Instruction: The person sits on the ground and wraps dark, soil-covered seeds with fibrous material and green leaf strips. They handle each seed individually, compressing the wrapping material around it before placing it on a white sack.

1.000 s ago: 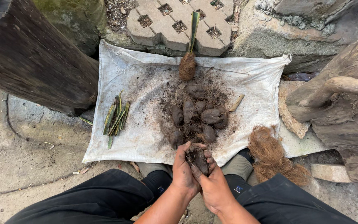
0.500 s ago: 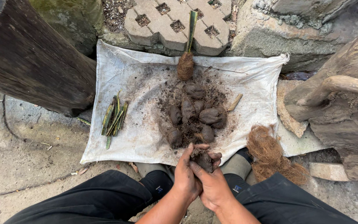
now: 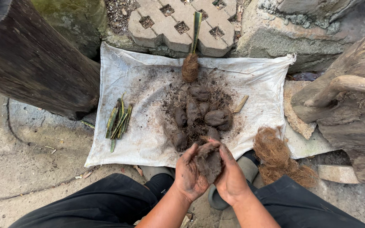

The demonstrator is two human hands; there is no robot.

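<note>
My left hand (image 3: 189,175) and my right hand (image 3: 232,177) are cupped together around a dark clump of soil (image 3: 208,159), pressing it between the palms near the front edge of a white cloth sack (image 3: 136,139) spread on the ground. Both hands are smeared with dirt. Just beyond them on the sack lie several dark soil lumps (image 3: 199,116) amid loose earth. Further back, a fibre-wrapped root ball with a green shoot (image 3: 190,65) rests at the sack's far edge.
A bundle of cut green leaf strips (image 3: 118,120) lies on the sack's left. A wad of brown coconut fibre (image 3: 275,156) sits at the right by my knee. A dark wooden log (image 3: 30,63) stands left, pale driftwood (image 3: 347,97) right, a perforated concrete paver (image 3: 178,25) behind.
My hands have drawn slightly back toward me with the soil clump, which now looks more rounded between the palms. The rest is unmoved.
</note>
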